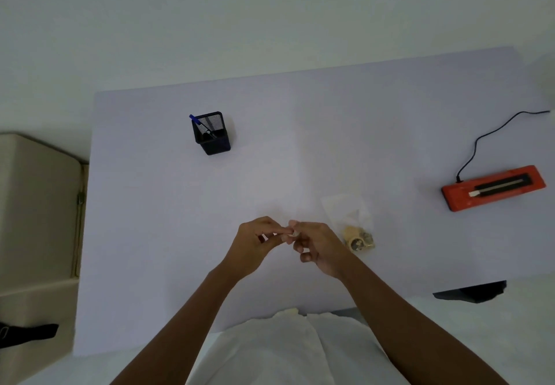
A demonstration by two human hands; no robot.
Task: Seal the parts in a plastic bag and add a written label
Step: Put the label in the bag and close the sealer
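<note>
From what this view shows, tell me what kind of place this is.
Probably a small packing or labelling workstation at a desk. On the pale table sit an orange corded heat sealer, a black mesh pen holder with a blue pen, and a clear plastic bag holding small gold-coloured parts.

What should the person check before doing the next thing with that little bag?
1. Parts in the plastic bag: ok, gold-coloured parts sit at its near end.
2. Bag sealed: cannot tell, too clear to see the edge.
3. Heat sealer within reach: ok, it lies on the table to the right, cable attached.
4. Pen ready: ok, it stands in the mesh pen holder.
5. Hands free: not ok, left hand and right hand pinch something small between the fingertips.
6. Label written: cannot tell, that small thing is too tiny to read.
</note>
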